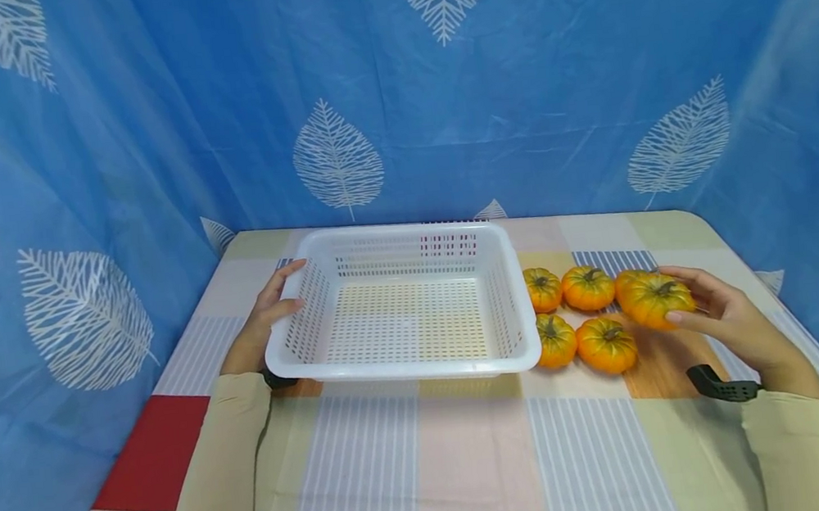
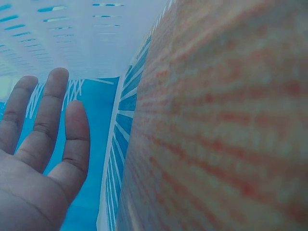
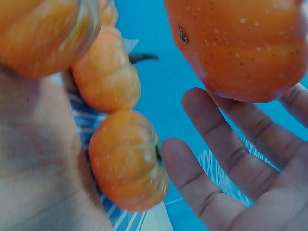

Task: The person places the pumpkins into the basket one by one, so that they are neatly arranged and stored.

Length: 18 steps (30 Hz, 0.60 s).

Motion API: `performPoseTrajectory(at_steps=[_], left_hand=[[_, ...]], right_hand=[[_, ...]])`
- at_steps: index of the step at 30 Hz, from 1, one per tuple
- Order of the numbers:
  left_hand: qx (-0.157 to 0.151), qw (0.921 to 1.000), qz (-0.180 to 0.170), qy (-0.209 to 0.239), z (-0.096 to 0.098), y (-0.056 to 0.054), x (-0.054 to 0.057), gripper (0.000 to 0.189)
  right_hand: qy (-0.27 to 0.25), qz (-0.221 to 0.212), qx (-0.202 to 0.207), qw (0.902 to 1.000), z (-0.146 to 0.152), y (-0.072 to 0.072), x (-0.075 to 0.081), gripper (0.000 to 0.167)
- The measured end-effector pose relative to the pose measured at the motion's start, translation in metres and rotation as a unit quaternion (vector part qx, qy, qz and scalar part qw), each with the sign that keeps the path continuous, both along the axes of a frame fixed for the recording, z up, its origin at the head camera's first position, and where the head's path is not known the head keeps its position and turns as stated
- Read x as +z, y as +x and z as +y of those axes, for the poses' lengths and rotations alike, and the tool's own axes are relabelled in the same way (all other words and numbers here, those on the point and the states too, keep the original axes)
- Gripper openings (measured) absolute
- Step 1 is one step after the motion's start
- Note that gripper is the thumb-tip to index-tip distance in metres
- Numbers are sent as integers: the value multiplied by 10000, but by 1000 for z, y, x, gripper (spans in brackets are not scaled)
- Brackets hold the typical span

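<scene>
A white plastic basket (image 1: 409,371) with slotted walls stands on the table. My left hand (image 1: 265,319) is at its left rim, thumb and forefinger against the edge. In the left wrist view, three fingers (image 2: 53,108) extend loosely beside the basket wall (image 2: 77,43). My right hand (image 1: 729,315) grips an orange pumpkin (image 1: 652,299) between thumb and fingers. The right wrist view shows this pumpkin (image 3: 245,48) raised off the table. Near it sit several more small pumpkins (image 1: 606,345), between the basket and my right hand.
A patchwork-patterned cloth (image 1: 473,455) covers the table. Blue curtains (image 1: 215,85) with white leaf prints hang behind it and at both sides. One pumpkin (image 1: 556,340) sits close against the basket's right side.
</scene>
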<state>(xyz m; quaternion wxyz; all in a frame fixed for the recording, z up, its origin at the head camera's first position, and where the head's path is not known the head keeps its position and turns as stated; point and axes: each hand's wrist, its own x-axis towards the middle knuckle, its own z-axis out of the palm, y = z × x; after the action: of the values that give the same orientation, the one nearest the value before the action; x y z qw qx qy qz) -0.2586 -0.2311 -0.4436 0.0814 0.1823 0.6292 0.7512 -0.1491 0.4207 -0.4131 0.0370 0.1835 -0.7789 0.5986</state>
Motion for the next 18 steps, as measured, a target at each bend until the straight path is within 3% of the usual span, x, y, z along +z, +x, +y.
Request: performPoseTrajectory(at_steps=[18], left_hand=[[67,9993,324,172,2,-3,-3,63]], right_hand=[[774,27,-44,9970,-25,-15,19,63]])
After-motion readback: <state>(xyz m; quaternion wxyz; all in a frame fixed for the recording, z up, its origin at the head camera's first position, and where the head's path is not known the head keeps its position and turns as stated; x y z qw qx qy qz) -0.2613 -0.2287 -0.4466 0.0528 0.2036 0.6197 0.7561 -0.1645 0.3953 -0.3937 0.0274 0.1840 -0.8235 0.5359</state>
